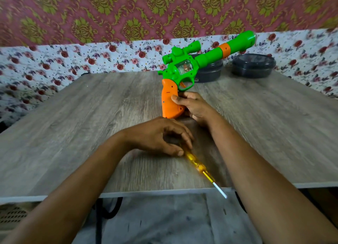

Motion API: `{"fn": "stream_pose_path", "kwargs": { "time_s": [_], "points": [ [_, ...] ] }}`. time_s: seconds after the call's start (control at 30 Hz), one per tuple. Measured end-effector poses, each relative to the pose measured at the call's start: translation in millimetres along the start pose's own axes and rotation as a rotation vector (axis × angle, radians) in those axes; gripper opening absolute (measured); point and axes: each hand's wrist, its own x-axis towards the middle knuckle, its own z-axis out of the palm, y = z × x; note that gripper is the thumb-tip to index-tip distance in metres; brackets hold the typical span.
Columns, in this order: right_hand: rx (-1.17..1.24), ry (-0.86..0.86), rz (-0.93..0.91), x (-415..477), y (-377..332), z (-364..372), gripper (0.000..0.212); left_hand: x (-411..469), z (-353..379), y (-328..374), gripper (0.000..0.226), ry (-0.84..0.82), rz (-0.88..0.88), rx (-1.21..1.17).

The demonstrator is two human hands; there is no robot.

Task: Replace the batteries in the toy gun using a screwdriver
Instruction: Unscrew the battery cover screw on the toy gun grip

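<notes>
The right grip clasps the toy gun by its orange handle, mid-tabletop. The left grip pinches the yellow screwdriver, whose tip overhangs the near edge.

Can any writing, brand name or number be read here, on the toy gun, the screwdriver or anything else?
No readable text anywhere.
The toy gun shows no print, the screwdriver is blurred, the dark containers bear no legible label, and the wallpaper carries only patterns.
</notes>
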Motion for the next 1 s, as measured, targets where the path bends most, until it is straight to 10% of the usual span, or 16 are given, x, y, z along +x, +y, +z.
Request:
{"fn": "stream_pose_path", "kwargs": {
  "time_s": [0.33, 0.53, 1.0],
  "points": [
    [0.11, -0.102, -0.065, 2, 7, -10, 0.032, -25, -36, 0, 0.023, 0.765, 0.225, -0.559],
    [0.088, -0.089, -0.063, 7, 11, -11, 0.023, -24, -35, -3, 0.021, 1.398, 0.15, 0.051],
    [0.01, -0.086, -0.058, 11, 11, -9, 0.011, -16, -25, 1, 0.03, 1.342, 0.189, 0.368]
  ]
}}
